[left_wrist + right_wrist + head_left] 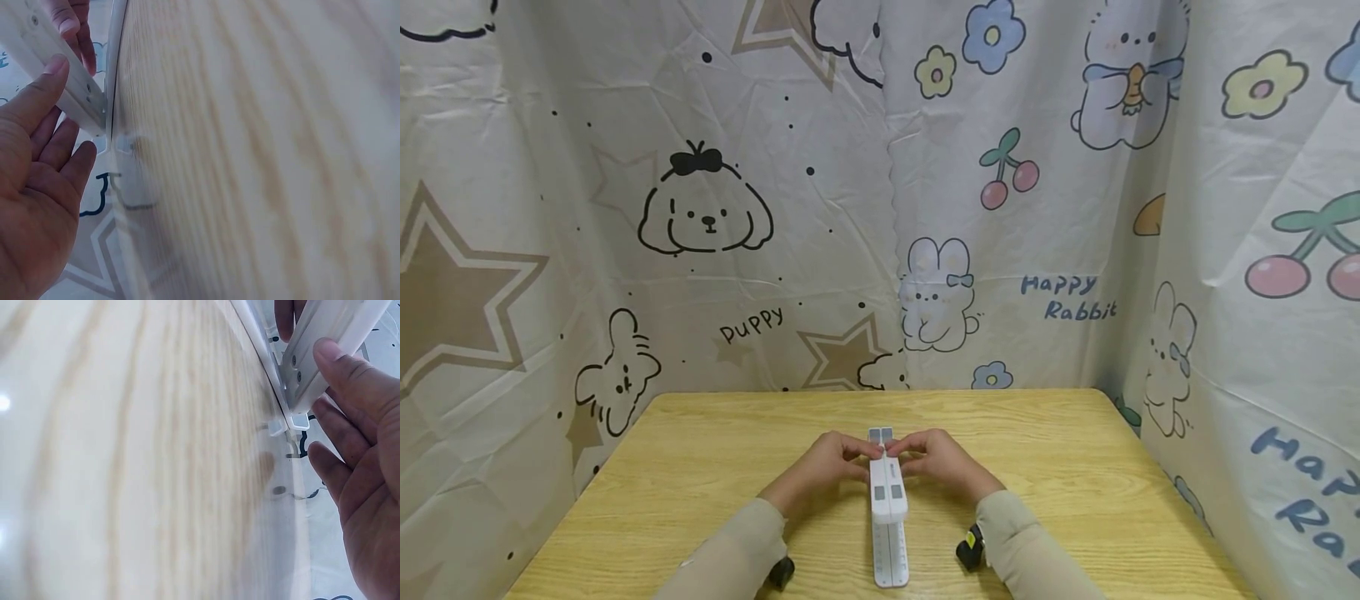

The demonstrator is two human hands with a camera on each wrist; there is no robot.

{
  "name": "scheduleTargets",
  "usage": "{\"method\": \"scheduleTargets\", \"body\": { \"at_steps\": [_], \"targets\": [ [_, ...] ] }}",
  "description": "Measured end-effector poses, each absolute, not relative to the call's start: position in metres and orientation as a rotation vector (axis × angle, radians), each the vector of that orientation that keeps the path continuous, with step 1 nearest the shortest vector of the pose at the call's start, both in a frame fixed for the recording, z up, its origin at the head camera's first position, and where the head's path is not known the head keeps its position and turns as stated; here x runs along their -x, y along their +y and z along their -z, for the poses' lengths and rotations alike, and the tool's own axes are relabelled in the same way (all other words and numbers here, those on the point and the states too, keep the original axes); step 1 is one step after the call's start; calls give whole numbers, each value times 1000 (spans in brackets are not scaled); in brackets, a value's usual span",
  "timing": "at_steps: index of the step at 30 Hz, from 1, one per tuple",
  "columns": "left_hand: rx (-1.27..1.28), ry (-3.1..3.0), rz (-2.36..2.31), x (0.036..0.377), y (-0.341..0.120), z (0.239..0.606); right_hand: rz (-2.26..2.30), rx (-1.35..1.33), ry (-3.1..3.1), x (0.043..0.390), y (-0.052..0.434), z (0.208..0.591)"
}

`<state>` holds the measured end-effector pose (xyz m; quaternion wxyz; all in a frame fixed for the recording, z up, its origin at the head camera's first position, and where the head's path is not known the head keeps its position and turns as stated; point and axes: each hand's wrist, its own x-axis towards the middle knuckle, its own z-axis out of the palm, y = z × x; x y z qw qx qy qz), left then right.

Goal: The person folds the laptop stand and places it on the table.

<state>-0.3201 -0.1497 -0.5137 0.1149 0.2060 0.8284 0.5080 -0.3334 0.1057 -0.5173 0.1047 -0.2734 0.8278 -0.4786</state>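
At lower centre of the head view, a long white folding stand lay lengthwise on the wooden table, its two bars closed side by side. The left hand and right hand met at its far end, each grip pinching one bar between thumb and fingertips. By this evidence the stand appeared grasped but not yet spread apart; any opening seemed still to be done.

The left wrist view showed what the head view did not: the thumb pressed flat on a bar's face, with small screw holes visible. The right wrist view showed the opposite bar under the right thumb and a small white foot near the table edge. Only the head view showed the stand's full length and the cartoon-printed curtain behind.
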Motion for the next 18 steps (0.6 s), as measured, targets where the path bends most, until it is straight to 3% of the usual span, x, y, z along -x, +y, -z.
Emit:
{"method": "scheduleTargets", "body": {
  "at_steps": [18],
  "targets": [
    [-730,2566,-1272,321,-147,511,1294,952,2505,333,107,521]
  ]
}}
